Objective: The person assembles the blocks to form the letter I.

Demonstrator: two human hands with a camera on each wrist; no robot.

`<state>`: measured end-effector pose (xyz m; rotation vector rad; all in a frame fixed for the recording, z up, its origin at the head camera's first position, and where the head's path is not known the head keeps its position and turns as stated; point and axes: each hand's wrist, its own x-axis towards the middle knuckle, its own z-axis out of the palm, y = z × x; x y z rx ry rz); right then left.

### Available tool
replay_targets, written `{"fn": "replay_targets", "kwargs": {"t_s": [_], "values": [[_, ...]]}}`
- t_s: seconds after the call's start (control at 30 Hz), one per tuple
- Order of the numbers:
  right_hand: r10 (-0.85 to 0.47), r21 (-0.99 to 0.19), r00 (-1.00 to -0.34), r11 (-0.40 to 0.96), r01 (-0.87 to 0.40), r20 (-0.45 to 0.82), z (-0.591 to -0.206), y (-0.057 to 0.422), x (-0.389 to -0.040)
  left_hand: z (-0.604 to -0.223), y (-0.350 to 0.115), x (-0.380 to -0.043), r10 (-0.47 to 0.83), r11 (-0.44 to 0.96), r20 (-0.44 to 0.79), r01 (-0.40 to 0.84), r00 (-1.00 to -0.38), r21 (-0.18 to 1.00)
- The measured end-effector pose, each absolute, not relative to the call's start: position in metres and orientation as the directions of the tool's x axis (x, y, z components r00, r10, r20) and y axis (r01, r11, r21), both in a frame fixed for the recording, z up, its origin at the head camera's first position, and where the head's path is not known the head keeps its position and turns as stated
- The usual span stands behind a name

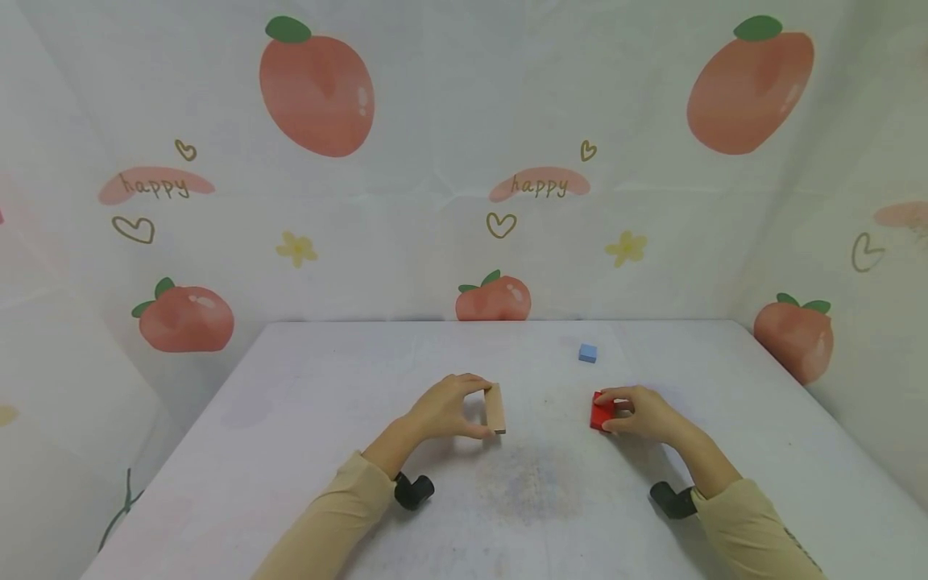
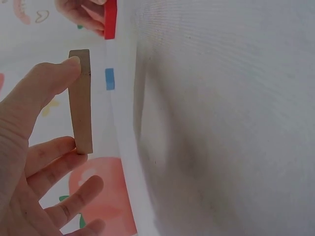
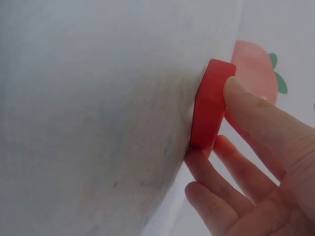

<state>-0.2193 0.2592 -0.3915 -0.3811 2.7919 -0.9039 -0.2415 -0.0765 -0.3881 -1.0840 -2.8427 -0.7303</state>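
Note:
My left hand [image 1: 444,408] pinches a plain wooden block [image 1: 495,408] by its two ends, between thumb and fingertips. In the left wrist view the long, flat wooden block [image 2: 81,103] is held off the table, and the other fingers are spread below it. To the right, my right hand [image 1: 644,414] grips a red block [image 1: 600,412] by its edges. The right wrist view shows the thumb on one end of the red block [image 3: 211,105] and fingertips at the other, with the block at the tabletop; whether it touches is hard to tell.
A small blue block [image 1: 588,353] lies on the white table [image 1: 326,387] near its back edge, behind the red block. A pale curtain [image 1: 428,97] printed with fruit hangs behind the table and along its sides. Dark wrist cameras [image 1: 415,491] are strapped below both hands.

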Motion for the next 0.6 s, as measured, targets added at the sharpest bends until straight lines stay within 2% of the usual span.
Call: {"fn": "replay_targets", "kwargs": {"t_s": [0.27,0.6], "values": [[-0.295,-0.594,-0.951,0.783,-0.184,-0.093,-0.391,0.259,-0.219,-0.389,-0.071,-0.244,0.618,0.661,0.136,0.605,-0.774,0.443],[-0.283,-0.6,-0.954,0.781,-0.17,-0.098,-0.391,0.259,-0.219,-0.392,-0.065,-0.249,0.632,0.651,0.126,0.612,-0.765,0.449]]}}
